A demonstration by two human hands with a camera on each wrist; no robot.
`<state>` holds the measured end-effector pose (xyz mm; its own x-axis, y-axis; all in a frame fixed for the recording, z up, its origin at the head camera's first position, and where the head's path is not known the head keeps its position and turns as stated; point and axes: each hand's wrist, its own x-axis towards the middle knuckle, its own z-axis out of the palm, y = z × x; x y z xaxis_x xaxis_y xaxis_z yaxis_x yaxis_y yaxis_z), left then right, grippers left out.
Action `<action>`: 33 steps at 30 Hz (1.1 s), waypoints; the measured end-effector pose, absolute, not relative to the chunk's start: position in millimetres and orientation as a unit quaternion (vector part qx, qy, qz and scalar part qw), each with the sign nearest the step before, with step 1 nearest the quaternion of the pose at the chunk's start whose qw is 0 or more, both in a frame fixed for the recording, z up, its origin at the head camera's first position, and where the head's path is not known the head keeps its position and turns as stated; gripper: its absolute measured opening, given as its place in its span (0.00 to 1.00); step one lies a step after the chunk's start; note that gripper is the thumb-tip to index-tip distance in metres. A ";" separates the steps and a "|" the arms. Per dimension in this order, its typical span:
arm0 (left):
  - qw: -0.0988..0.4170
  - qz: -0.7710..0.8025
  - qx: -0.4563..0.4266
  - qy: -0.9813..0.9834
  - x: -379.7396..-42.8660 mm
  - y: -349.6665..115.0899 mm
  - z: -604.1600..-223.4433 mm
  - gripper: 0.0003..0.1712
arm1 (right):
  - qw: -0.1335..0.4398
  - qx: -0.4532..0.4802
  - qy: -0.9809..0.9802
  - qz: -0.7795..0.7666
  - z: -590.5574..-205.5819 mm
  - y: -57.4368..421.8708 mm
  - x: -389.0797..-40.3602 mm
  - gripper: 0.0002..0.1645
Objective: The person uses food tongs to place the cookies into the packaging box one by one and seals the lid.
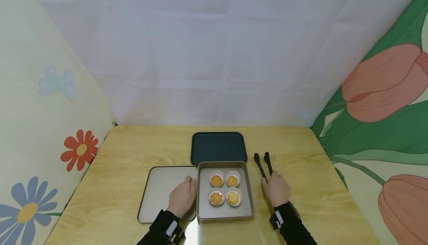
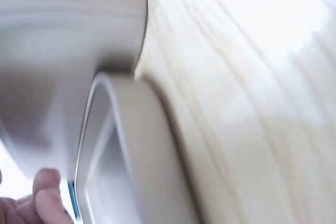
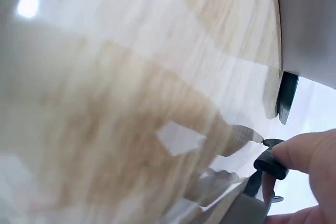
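Observation:
My right hand (image 1: 276,189) grips a pair of black tongs (image 1: 259,164), whose two arms point away and spread apart to the right of the square pan. In the right wrist view, fingers and thumb close round the dark tongs handle (image 3: 271,163). My left hand (image 1: 182,197) is loosely curled over the right side of a shallow flat tray (image 1: 158,189), beside the pan's left wall, holding nothing visible. Inside the deeper square pan (image 1: 225,217) sit several small golden pastries (image 1: 216,198) in white paper cups. The left wrist view shows curled fingers (image 2: 50,198) near the pan's wall (image 2: 142,145).
Behind the square pan lies a dark blue-green tray (image 1: 219,147). All of these rest on a light wood table (image 1: 127,148). A white cloth (image 1: 214,52) hangs behind it, with flower-printed sheets (image 1: 367,163) at both sides.

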<state>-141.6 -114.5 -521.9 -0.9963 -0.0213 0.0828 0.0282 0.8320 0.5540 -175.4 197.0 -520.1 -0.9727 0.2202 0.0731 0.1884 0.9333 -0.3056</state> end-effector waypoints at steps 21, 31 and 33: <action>-0.014 -0.226 -0.205 -0.952 -88.7 -133.3 -538.5 0.13 | 0.140 -0.051 -0.974 0.170 -487.5 185.3 -151.8 0.43; 0.053 -0.275 -0.148 -0.949 -88.6 -142.5 -494.5 0.17 | 0.111 -0.054 -0.975 0.186 -475.9 177.6 -143.6 0.43; 0.077 -0.312 -0.135 -0.937 -91.4 -146.0 -475.6 0.19 | 0.118 -0.049 -0.972 0.199 -472.1 175.3 -142.1 0.43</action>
<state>-91.4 -146.0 -475.6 -0.9519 0.2050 0.2278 0.3006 0.7689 0.5643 -142.1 175.3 -472.1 -0.9675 0.1428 0.2088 0.0494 0.9161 -0.3978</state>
